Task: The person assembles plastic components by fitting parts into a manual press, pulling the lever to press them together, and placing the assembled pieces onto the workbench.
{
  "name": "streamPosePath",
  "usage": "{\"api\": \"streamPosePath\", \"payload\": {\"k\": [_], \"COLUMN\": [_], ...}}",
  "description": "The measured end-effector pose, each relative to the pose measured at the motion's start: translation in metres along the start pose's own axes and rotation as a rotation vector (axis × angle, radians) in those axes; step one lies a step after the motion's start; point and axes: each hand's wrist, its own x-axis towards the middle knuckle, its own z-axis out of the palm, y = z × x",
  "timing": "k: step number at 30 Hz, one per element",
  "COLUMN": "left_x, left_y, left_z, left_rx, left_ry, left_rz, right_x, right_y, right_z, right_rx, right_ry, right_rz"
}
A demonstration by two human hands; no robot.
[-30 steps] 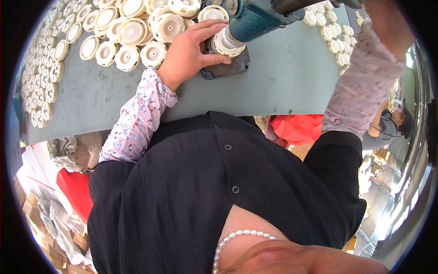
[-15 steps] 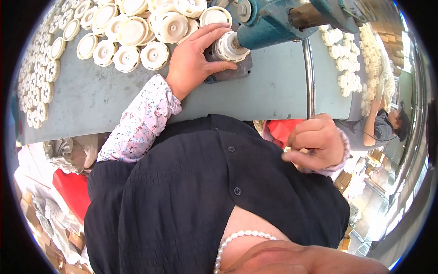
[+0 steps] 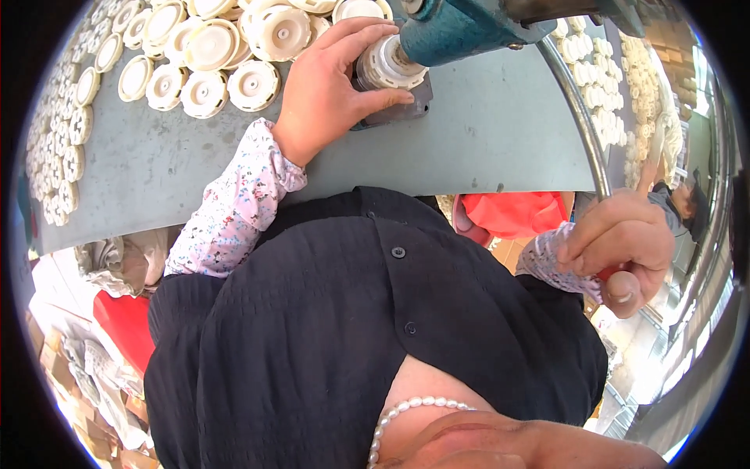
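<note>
bright red material (image 3: 516, 213) — right of centre | crumpled greyish cloth (image 3: 121, 262) — left | co-worker (image 3: 686, 200), far right

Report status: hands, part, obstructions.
Left hand curled around cream round part beneath teal press. Right hand gripping metal lever. Possible obstruction: left hand, beside press.

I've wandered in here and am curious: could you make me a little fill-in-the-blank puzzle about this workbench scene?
1. The left hand curls around a pale round part ____ (over or under) the teal press head.
2. The right hand is closed at the end of a ____ (wooden or metal) lever.
3. The sleeves carry a ____ (striped or floral) print.
4. The buttoned shirt is ____ in colour.

Missing words: under; metal; floral; black.
</note>
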Motion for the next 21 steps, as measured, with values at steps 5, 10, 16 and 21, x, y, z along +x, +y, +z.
{"api": "streamPosePath", "payload": {"k": [5, 10, 16, 21], "left_x": [0.009, 0.022, 0.045, 0.048], "left_y": [-0.013, -0.017, -0.018, -0.022], "left_z": [-0.011, -0.021, -0.034, -0.035], "left_rx": [-0.251, -0.197, -0.277, -0.341], "left_ry": [-0.177, -0.359, -0.576, -0.622], "left_rz": [-0.058, -0.110, -0.199, -0.280], "right_x": [0.003, 0.000, 0.003, 0.007], "right_y": [-0.009, -0.008, -0.004, 0.006], "right_z": [-0.009, -0.010, -0.007, 0.000], "right_rx": [-0.007, 0.011, 0.001, -0.005], "right_ry": [-0.034, -0.052, -0.076, -0.130], "right_rz": [0.040, 0.037, 0.014, -0.037]}}
